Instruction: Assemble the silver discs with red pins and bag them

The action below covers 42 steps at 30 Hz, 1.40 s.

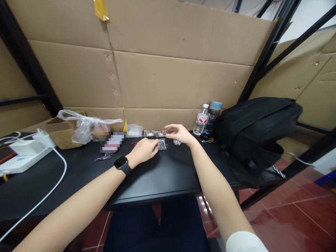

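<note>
Your left hand (144, 149), a dark watch (122, 164) on its wrist, rests on the black worktop (162, 176) with its fingers curled, pinching the edge of a small clear packet (162, 144). Your right hand (180, 134) hovers just beyond it, fingers half bent around a small part; what it is cannot be told.

Items, left to right:
- White power strip (18, 161) with a white adapter (26, 147) and a white cable (56, 175), at the far left edge.
- Cardboard box (61, 134) with a clear plastic bag (85, 127), against the back wall.
- Lanyard (105, 157), just left of your left hand.
- Row of small clear packets (151, 133), behind both hands.
- Two water bottles (202, 119), near your right hand.
- Black backpack (257, 129), on the right end.
</note>
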Motion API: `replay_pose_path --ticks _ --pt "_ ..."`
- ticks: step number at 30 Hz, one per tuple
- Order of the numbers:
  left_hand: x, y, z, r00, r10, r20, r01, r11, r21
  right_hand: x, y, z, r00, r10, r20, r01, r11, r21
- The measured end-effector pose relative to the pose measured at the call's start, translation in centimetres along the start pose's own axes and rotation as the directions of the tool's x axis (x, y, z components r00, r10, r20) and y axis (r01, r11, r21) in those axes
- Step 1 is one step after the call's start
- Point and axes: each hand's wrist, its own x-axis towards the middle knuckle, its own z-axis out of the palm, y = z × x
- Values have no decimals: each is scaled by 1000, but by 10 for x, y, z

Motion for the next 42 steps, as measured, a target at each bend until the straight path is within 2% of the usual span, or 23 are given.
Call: replay_pose_path --ticks 2,4,8,13,17,19,22,26,28,31,37,42 --pt "-1 4 3 995 50 82 -43 995 -88 -1 3 -4 997 -6 80 22 980 -200" --pt "-4 3 4 983 98 154 -70 981 -179 -3 5 -9 988 40 149 17 933 -360" --pt "-8 0 10 959 163 233 -98 959 -266 -7 1 -15 956 148 252 -10 879 -477" --pt "-11 0 18 959 116 259 -51 967 -248 -11 -14 -17 983 112 148 -21 860 -509" --pt "-12 3 20 960 85 268 -17 969 -246 -14 -22 -15 982 89 166 5 867 -498" --pt "-12 4 20 957 87 276 -15 967 -253 -14 -22 -13 962 145 231 -5 857 -516" --pt "-11 4 18 954 101 281 -23 963 -269 -14 -17 -9 903 274 332 -38 819 -573" --pt "-10 0 17 946 119 302 -20 950 -313 -11 -5 -2 843 376 385 -94 808 -582" --pt "-11 -3 16 938 117 326 -8 948 -318 -9 0 3 829 395 396 -104 805 -584" --pt "-11 -5 16 927 105 361 10 953 -303 -7 2 9 839 388 382 -89 789 -607" --pt "-11 -6 15 916 104 387 22 951 -307 -8 -5 13 886 291 360 -4 783 -622" --pt "-12 -8 19 930 94 356 25 948 -317 -10 -7 11 877 285 387 6 799 -602"
